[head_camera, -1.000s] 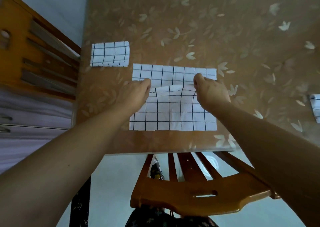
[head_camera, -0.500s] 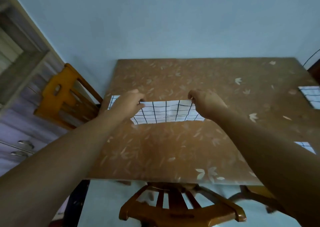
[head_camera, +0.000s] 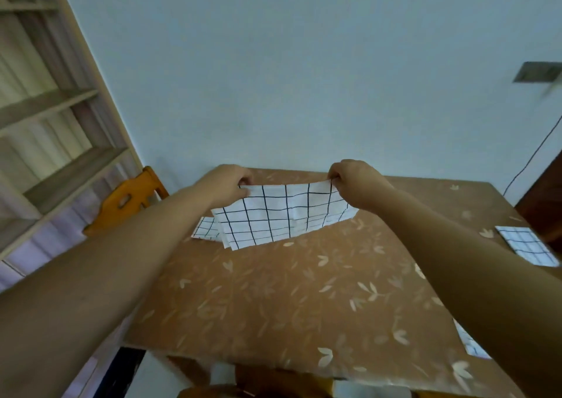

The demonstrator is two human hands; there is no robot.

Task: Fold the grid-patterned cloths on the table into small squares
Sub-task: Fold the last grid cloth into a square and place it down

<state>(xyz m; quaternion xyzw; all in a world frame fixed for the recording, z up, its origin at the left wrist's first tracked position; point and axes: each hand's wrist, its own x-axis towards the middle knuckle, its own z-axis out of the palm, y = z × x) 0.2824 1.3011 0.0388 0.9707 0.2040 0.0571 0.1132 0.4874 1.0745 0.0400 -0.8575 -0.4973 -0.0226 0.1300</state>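
- pinching the top left corner of the cloth (head_camera: 282, 212), the left hand (head_camera: 226, 184) has its fingers curled over the edge and is raised above the far side of the table (head_camera: 304, 306)
- shelf (head_camera: 45, 108) of pale wood stands at the far left, against the blue wall (head_camera: 273, 78)
- orange chair (head_camera: 127, 200) stands at the table's left side, just below the shelf
- folded cloth (head_camera: 206, 228) lies flat on the table near its far left corner, partly hidden behind the left forearm and the held cloth
- held cloth is white with a black grid, stretched between both hands with its top edge taut; it hangs in layers, lowest at the left, and whether the bottom edge touches the table is unclear
- right hand (head_camera: 355, 184) grips the top right corner, fingers curled with the corner pinched under them, level with the left hand
- near cloth (head_camera: 471, 346) lies by the table's right edge, mostly covered by the right forearm
- right cloth (head_camera: 526, 245) lies flat further back by the same edge, well apart from the held one
- grey plate (head_camera: 536, 72) sits on the wall at upper right, with a thin dark cable (head_camera: 532, 160) running down the wall below it
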